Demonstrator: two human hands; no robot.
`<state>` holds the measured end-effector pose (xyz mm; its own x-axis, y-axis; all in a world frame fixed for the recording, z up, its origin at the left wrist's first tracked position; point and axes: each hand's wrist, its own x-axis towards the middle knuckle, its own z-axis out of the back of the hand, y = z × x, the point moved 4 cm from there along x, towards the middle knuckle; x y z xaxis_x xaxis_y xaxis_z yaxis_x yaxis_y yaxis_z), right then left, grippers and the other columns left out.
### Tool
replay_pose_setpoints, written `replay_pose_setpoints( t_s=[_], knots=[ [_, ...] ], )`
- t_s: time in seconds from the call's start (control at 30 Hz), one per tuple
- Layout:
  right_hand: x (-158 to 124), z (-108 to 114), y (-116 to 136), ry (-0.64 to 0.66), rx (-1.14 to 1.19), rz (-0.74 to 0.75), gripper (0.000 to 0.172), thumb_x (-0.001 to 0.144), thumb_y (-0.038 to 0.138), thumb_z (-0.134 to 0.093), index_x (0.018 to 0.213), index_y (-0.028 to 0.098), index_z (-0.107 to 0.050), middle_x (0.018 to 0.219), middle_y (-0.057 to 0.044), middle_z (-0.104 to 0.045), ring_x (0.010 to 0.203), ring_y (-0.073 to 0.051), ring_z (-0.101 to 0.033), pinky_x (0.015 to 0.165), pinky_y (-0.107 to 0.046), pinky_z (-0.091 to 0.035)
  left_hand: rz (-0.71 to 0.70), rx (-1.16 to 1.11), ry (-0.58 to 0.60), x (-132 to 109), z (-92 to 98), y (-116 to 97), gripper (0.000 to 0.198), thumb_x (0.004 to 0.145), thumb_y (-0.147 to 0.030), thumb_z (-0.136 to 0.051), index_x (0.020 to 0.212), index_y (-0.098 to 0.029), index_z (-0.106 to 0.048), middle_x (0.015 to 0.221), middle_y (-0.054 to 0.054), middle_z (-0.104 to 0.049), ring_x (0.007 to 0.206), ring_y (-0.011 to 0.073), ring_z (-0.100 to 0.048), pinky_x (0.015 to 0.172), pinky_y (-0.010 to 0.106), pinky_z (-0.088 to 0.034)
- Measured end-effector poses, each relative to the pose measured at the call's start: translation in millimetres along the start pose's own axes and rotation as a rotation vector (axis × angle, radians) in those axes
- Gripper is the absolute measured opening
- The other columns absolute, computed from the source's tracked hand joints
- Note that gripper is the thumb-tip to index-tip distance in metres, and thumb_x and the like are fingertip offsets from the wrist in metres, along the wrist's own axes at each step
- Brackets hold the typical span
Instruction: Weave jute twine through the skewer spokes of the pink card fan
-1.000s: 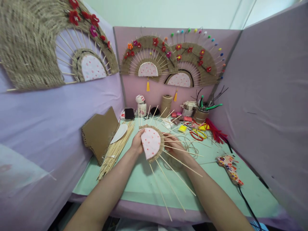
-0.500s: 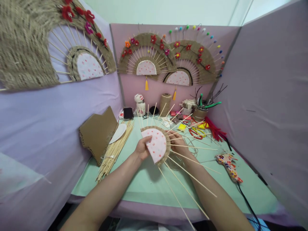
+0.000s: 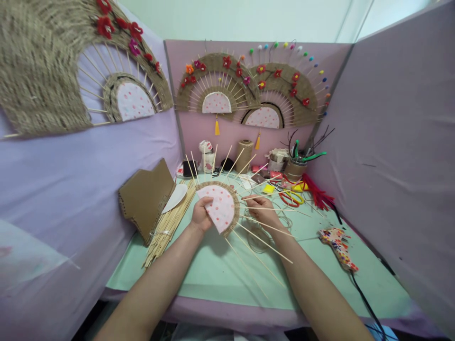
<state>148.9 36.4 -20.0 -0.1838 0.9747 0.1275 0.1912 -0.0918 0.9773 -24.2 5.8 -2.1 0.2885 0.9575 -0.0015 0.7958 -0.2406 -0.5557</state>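
Observation:
A half-round fan piece with a pink-spotted white centre is tilted above the table. Rows of brown twine edge its curve, and thin bamboo sticks radiate from it. My left hand grips the flat side, thumb on the spotted face and fingers behind. To the right of the woven rim, my right hand is closed among the sticks, fingertips pinched together. Loose loops of twine hang or lie beneath that hand; the strand at its fingertips is hard to see.
Cardboard and a bundle of bamboo sticks lie left. A patterned glue gun with a black cord lies right. Scissors, red pipe cleaners and a twine spool stand or lie behind. Finished fans hang on the walls.
The fan piece and my left hand have shifted left and slightly up. My right hand has come away from the woven rim, leaving a gap, with its fingers now among the sticks.

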Motion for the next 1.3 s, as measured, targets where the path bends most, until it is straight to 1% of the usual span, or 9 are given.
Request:
replay_pose_setpoints(
  t_s=[0.07,0.13,0.37,0.47,0.6,0.7,0.9,1.07,1.3],
  knots=[
    [-1,-3,-1,0.054,-0.017,-0.014,0.027,0.065,0.040,-0.071,0.078,0.017,-0.069,0.050,0.004,-0.045,0.044,-0.007,-0.030,0.042,-0.023,-0.020,0.011,0.008,0.079,-2,-5.7,-1,0.067,0.067,-0.020,-0.045,0.130,0.000,-0.043,0.120,0.019,-0.060,0.117,0.0298,-0.052,0.102,0.046,-0.036],
    [-1,-6,-1,0.103,-0.027,-0.026,0.027,0.066,0.041,-0.071,0.077,0.016,-0.069,0.050,0.005,-0.043,0.044,-0.006,-0.029,0.043,-0.023,-0.020,0.007,0.013,0.083,-2,-6.4,-2,0.066,0.066,-0.020,-0.045,0.130,-0.001,-0.044,0.120,0.018,-0.061,0.117,0.0297,-0.053,0.101,0.046,-0.036],
    [1,9,3,0.220,0.063,-0.173,0.032,0.066,0.041,-0.072,0.083,0.015,-0.066,0.046,0.009,-0.032,0.041,-0.004,-0.024,0.039,-0.021,-0.015,-0.056,0.033,-0.139,-1,9.2,-14,0.061,0.066,-0.018,-0.047,0.125,-0.003,-0.050,0.102,0.016,-0.069,0.094,0.0274,-0.065,0.092,0.043,-0.045],
    [9,37,11,0.137,0.216,-0.173,0.033,0.063,0.037,-0.075,0.087,0.018,-0.062,0.050,0.009,-0.032,0.041,-0.003,-0.024,0.037,-0.018,-0.016,-0.084,0.056,-0.225,-2,12.8,-20,0.057,0.066,-0.015,-0.046,0.121,-0.005,-0.052,0.090,0.013,-0.072,0.084,0.0264,-0.067,0.089,0.043,-0.046],
    [16,75,26,-0.029,0.329,-0.006,0.026,0.065,0.038,-0.072,0.081,0.023,-0.057,0.056,0.008,-0.043,0.038,-0.002,-0.017,0.032,-0.018,-0.015,-0.055,0.094,-0.185,-1,14.8,-21,0.051,0.067,-0.014,-0.046,0.116,-0.005,-0.057,0.087,0.013,-0.072,0.083,0.0267,-0.068,0.090,0.043,-0.046],
    [14,86,35,-0.068,0.313,0.084,0.020,0.070,0.039,-0.068,0.077,0.024,-0.057,0.064,0.005,-0.053,0.038,-0.003,-0.012,0.031,-0.019,-0.013,-0.006,0.123,-0.154,0,19.5,-18,0.045,0.068,-0.015,-0.048,0.110,-0.005,-0.060,0.089,0.015,-0.072,0.086,0.0286,-0.067,0.090,0.044,-0.046],
    [5,80,47,-0.114,0.282,0.179,0.021,0.069,0.044,-0.066,0.075,0.026,-0.059,0.069,0.004,-0.056,0.042,-0.005,-0.011,0.035,-0.022,-0.011,-0.002,0.146,-0.194,4,26.7,-17,0.044,0.068,-0.017,-0.050,0.109,-0.006,-0.061,0.092,0.016,-0.071,0.088,0.0296,-0.067,0.091,0.046,-0.046],
    [3,75,47,-0.104,0.250,0.164,0.024,0.072,0.047,-0.062,0.071,0.024,-0.058,0.062,0.003,-0.053,0.041,-0.005,-0.014,0.037,-0.023,-0.015,-0.044,0.132,-0.223,5,26.7,-19,0.048,0.068,-0.016,-0.050,0.113,-0.005,-0.058,0.090,0.016,-0.071,0.090,0.0300,-0.066,0.093,0.046,-0.045],
    [12,66,24,-0.124,0.178,0.045,0.026,0.061,0.041,-0.075,0.066,0.020,-0.060,0.045,0.008,-0.029,0.040,-0.005,-0.018,0.038,-0.020,-0.011,-0.148,0.037,-0.269,5,24.2,-25,0.056,0.067,-0.016,-0.047,0.122,-0.006,-0.053,0.091,0.012,-0.072,0.094,0.0277,-0.066,0.093,0.044,-0.045]
  ],
)
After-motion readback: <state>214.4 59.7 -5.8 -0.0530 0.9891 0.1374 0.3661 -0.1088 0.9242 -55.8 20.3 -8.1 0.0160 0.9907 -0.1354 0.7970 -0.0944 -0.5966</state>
